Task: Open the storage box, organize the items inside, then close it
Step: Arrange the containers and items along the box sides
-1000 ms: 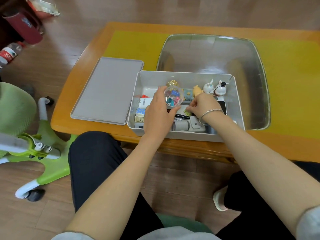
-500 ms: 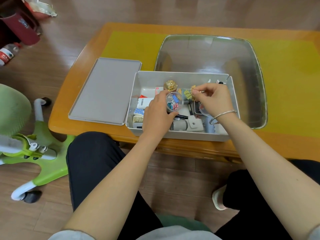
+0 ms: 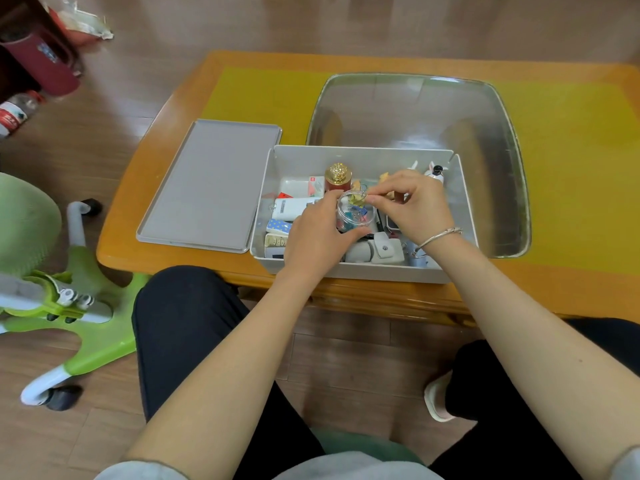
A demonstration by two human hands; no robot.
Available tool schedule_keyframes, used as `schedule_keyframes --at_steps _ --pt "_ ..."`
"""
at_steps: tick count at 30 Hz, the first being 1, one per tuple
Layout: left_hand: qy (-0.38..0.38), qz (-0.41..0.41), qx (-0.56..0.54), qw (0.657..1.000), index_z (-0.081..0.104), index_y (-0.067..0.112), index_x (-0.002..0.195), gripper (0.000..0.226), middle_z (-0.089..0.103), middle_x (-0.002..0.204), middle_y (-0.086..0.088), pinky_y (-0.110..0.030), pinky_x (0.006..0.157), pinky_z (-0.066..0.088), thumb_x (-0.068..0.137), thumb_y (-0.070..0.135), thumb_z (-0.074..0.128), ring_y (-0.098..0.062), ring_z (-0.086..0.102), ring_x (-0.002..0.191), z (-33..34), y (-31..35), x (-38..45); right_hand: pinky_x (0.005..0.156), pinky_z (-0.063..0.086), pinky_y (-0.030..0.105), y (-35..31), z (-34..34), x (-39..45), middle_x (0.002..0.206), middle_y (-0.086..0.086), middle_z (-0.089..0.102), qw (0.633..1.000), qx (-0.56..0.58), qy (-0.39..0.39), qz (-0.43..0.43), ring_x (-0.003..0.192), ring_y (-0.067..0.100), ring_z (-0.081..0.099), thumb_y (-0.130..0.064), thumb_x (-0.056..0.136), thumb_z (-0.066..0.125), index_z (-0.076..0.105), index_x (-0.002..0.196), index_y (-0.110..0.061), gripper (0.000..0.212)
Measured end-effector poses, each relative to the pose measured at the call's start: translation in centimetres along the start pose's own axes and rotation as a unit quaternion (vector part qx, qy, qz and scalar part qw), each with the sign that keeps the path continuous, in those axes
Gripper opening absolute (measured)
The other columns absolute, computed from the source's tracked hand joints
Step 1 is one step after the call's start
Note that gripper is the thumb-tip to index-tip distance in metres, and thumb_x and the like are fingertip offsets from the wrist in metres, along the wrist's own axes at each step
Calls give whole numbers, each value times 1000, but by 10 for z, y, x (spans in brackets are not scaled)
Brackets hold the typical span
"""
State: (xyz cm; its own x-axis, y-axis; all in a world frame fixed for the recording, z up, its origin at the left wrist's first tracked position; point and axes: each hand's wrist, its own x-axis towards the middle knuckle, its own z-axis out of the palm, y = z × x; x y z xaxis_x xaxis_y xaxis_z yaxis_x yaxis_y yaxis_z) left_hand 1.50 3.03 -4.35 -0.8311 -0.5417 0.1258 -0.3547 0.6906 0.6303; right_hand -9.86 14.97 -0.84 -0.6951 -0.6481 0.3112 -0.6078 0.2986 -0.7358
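The grey storage box (image 3: 360, 270) stands open at the table's near edge, and its flat lid (image 3: 211, 183) lies beside it on the left. My left hand (image 3: 317, 237) grips a small clear round jar (image 3: 356, 216) of coloured binder clips over the box. My right hand (image 3: 414, 202) pinches a yellow binder clip (image 3: 356, 199) at the jar's mouth. In the box lie a gold-capped bottle (image 3: 338, 176), white packets (image 3: 292, 206), grey pouches (image 3: 379, 252) and small rabbit figures (image 3: 434, 171).
A clear plastic tray (image 3: 502, 140) sits behind the box on the yellow mat (image 3: 263, 95) of the wooden table (image 3: 138, 188). A green wheeled chair (image 3: 79, 323) stands at the left. Bottles (image 3: 14, 112) and a maroon flask (image 3: 41, 60) lie on the floor far left.
My right hand lifted from the box's floor with a yellow clip and brought it to the mouth of the jar, which my left hand kept holding.
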Motion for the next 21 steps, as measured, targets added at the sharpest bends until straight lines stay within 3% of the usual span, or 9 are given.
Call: schedule_keyframes --at_steps 7,9,11,12,14,16,18,21 --pt "-27 -1 -13 1000 46 31 119 56 64 105 12 -27 62 43 76 62 65 -9 60 91 0 0 0 64 41 18 1 -1 -2 82 2 64 999 -13 -31 -3 65 11 48 -21 77 76 73 102 -17 26" --pt "2 -56 -64 996 45 26 123 55 62 111 8 -30 65 46 80 54 66 -13 60 95 -2 -3 2 64 38 7 4 -7 3 84 -3 65 999 8 -5 38 63 -1 48 -22 81 72 70 106 -18 25" --pt "53 -91 -122 987 40 21 131 61 55 125 3 -31 78 53 83 41 71 -14 58 107 -4 -5 5 67 38 2 12 -18 5 86 -3 67 996 -33 -4 82 67 -3 53 -20 85 68 72 101 -17 18" --pt "79 -92 -134 983 38 20 134 63 52 129 1 -31 84 54 83 33 73 -14 56 112 -5 -4 5 72 41 5 16 -23 5 88 -1 68 991 -75 -35 103 72 0 57 -19 85 66 73 99 -15 15" --pt "112 -82 -130 982 36 20 136 65 48 132 0 -31 88 55 83 27 74 -14 54 117 -5 -3 3 84 48 24 24 -26 3 92 4 71 970 -163 -117 139 85 16 63 -16 85 64 74 94 -14 13" --pt "114 -78 -125 983 35 20 136 64 49 132 1 -34 85 57 85 35 71 -14 57 113 -4 -2 2 84 51 33 28 -23 -1 93 5 71 952 -215 -158 151 89 22 63 -17 84 64 74 89 -15 11" --pt "108 -92 -125 982 35 22 135 63 52 129 4 -36 81 57 86 48 65 -13 60 105 -4 -2 2 79 51 31 28 -17 -3 91 1 70 935 -261 -193 142 86 22 62 -21 84 65 73 89 -22 10" --pt "101 -97 -110 984 35 22 135 66 54 127 5 -35 80 57 85 56 61 -13 61 103 -6 -2 1 67 45 26 26 -11 1 89 -6 62 888 -349 -284 96 84 22 60 -15 87 59 68 100 -39 28"
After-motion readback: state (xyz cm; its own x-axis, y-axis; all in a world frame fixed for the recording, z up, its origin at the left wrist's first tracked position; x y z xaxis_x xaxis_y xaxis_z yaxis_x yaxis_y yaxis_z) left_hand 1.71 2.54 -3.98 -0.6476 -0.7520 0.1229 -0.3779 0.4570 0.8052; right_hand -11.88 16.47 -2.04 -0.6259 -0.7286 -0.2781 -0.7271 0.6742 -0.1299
